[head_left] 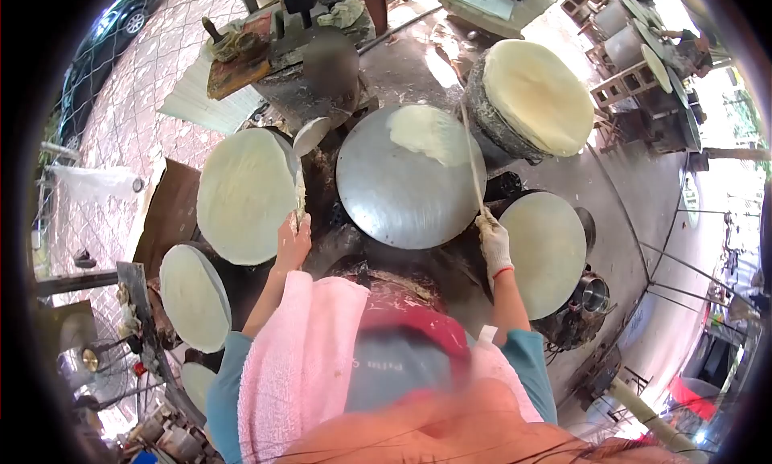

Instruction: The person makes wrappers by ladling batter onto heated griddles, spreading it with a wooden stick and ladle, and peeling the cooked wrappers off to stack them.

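Observation:
My bare left hand (294, 243) grips the handle of a ladle (312, 134), whose pale, batter-coated bowl hangs between two griddles. My right hand (494, 243), in a white glove, closes around a long thin wooden stick (473, 160) that reaches over the right edge of the middle griddle. That round metal griddle (386, 199) is mostly bare and shiny, with a patch of pale batter (426, 133) near its far side. To its left lies a griddle covered by a thin pale sheet (245, 195); another pale sheet (540, 255) covers the griddle at right.
A stack of large round flatbreads (539, 98) sits on a dark drum at the far right. A smaller covered griddle (195, 297) stands at lower left. Ahead is a cluttered stand (314, 58). Wire fencing (112, 70) runs along the left. A person (690, 52) is at upper right.

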A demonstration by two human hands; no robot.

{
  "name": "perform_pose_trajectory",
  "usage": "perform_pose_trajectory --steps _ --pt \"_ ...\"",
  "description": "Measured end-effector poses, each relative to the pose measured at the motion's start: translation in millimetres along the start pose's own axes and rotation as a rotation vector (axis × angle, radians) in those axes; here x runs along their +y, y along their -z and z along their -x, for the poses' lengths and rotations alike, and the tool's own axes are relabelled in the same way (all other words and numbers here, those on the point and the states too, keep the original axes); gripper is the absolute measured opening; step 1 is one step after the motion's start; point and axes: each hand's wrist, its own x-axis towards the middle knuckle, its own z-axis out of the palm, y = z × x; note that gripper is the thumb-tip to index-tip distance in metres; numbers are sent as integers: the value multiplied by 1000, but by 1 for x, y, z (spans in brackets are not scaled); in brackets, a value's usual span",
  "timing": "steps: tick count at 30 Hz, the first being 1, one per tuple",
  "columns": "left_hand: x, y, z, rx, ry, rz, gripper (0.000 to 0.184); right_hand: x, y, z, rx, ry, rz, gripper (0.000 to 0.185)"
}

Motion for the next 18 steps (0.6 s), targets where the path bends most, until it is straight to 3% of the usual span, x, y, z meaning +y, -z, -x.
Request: perform_pose_trajectory --steps 1,2,4,6,8,10,11,14,15,18 --pt "-3 -4 6 17 -29 -58 15 -2 -2 -2 -40 -93 18 36" --pt "-10 -13 13 126 -282 -309 16 -4 -5 -7 -82 -182 40 37" --pt "-7 -23 27 -45 173 29 17 -13 -23 -6 -250 -308 110 39" --pt "4 -25 36 -124 436 225 15 -33 -25 -1 -337 -342 139 40" --pt "25 -15 35 -109 544 279 11 -7 8 -30 -239 -38 131 40" --pt "55 -3 27 -76 711 361 9 -11 37 -51 -161 35 121 37" --pt "65 1 27 -61 808 407 10 -14 48 -61 -128 -44 119 35" --pt "55 -16 47 -36 301 65 16 -41 18 -49 -375 -237 294 35" --pt "56 -20 51 -35 430 159 16 -41 5 -44 -445 -295 329 36" --pt "76 -20 47 -12 770 420 17 -9 14 -63 -467 -24 335 37"
